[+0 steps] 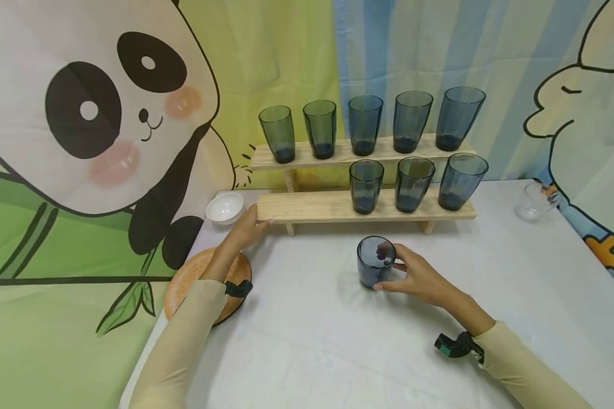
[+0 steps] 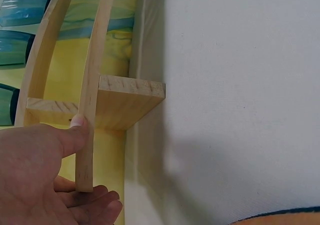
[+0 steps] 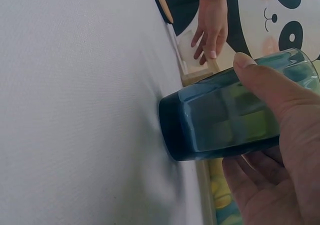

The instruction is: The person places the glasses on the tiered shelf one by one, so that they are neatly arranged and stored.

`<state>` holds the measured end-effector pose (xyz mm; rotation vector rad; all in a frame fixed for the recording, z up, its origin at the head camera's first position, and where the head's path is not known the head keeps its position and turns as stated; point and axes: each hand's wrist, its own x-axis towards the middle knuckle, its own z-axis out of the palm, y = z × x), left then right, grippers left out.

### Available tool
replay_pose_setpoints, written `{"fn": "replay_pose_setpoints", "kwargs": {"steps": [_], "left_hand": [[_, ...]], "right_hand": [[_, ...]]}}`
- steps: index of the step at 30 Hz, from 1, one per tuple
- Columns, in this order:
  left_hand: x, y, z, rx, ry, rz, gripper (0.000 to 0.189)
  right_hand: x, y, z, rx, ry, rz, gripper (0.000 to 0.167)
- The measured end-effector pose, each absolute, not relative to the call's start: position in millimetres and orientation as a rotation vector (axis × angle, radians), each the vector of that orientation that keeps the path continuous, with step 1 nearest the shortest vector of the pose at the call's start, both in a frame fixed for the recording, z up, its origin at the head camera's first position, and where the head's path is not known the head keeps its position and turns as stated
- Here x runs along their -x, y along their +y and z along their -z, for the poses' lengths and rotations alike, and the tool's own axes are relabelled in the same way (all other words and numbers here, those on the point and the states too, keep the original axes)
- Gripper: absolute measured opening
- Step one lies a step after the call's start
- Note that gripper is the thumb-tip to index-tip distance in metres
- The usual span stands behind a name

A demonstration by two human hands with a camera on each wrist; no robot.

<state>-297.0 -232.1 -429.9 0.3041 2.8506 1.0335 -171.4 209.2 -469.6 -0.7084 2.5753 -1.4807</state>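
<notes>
My right hand (image 1: pixel 420 279) grips a blue-tinted glass tumbler (image 1: pixel 372 264) in front of the shelf, thumb on one side and fingers on the other. In the right wrist view, the base of this tumbler (image 3: pixel 225 110) is close to the white tabletop. The left hand (image 1: pixel 244 230) holds the left end of the lower board of a two-tier wooden shelf (image 1: pixel 307 207). Its thumb lies on the board and its fingers curl beneath, as the left wrist view shows. Three similar tumblers (image 1: pixel 365 187) stand upright on that board's right half, and several more (image 1: pixel 319 130) line the upper board.
A small white bowl (image 1: pixel 225 208) sits just beyond the left hand. Under the left forearm lies an orange round plate (image 1: pixel 194 267) with a dark rim. Toward the table's back right corner stands a clear glass cup (image 1: pixel 534 203). Printed cloth (image 1: pixel 297 51) hangs behind the shelf.
</notes>
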Motion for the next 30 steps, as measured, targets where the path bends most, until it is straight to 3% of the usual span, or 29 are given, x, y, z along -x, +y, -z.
{"fn": "replay_pose_setpoints", "kwargs": {"steps": [10,30], "left_hand": [[296,-232,430,-0.306,2.847,-1.046,0.069],[295,-232,428,-0.299,2.842,-1.036,0.069]], "right_hand": [[170,207,470,0.714,2.61,1.483,0.08],[163,194,473,0.789,2.575,1.534,0.075]]}}
